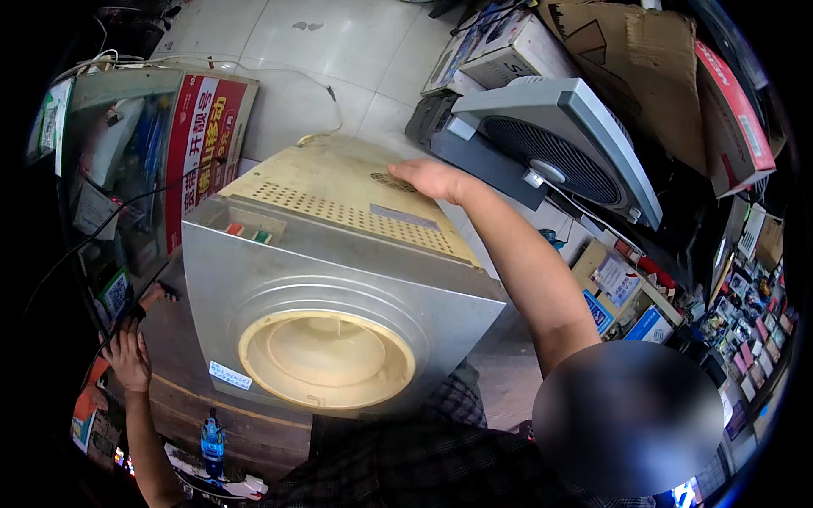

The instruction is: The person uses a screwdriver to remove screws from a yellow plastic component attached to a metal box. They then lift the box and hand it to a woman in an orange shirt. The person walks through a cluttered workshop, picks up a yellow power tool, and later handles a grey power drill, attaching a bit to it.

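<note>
A large box-shaped appliance [279, 262] stands in front of me, tilted in the picture. Its silver front has a round, yellowed recess [326, 360]; its exact kind I cannot tell. The beige casing [326, 169] on top has rows of holes and a round vent. My right hand [428, 179] lies flat on this casing beside the vent, fingers stretched out. To the left of the appliance, my left hand [129, 357] is raised with its fingers apart, next to a black cable. Whether its fingertips touch anything is unclear. A power cord [333, 97] runs from the casing's far edge.
A glass-sided cabinet [118, 169] with a red poster stands at left. Beyond the right hand leans a grey unit with a round grille [559, 152], near cardboard boxes [627, 59]. Small goods line a shelf [754, 339] at right. A blue bottle-like object [212, 444] is lower left.
</note>
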`<act>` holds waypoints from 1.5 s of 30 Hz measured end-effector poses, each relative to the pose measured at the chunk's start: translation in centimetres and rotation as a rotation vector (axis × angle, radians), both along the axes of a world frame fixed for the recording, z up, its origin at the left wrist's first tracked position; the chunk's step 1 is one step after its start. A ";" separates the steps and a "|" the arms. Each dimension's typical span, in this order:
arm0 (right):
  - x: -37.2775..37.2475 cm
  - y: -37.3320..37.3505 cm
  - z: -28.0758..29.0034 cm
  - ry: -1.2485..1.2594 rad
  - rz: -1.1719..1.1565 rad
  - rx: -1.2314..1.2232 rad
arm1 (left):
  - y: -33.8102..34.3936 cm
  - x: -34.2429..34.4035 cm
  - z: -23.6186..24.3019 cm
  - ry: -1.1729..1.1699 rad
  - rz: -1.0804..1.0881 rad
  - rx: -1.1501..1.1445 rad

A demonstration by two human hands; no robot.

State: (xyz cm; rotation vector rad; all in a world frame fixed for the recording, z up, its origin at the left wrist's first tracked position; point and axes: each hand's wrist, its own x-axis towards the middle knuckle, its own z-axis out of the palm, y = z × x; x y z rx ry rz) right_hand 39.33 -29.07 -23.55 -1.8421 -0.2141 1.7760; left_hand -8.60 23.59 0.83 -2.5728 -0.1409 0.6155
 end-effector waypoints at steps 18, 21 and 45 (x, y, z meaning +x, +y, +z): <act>-1.1 2.3 -3.0 -0.392 0.131 0.014 | -1.8 2.7 1.4 -0.112 -0.002 -0.105; -1.1 1.5 -1.6 -0.413 0.118 -0.008 | -2.6 2.9 1.8 -0.157 -0.022 -0.145; -56.8 -38.5 -1.4 -0.550 -0.041 -0.347 | -30.5 -27.7 -17.7 -0.592 0.722 -1.304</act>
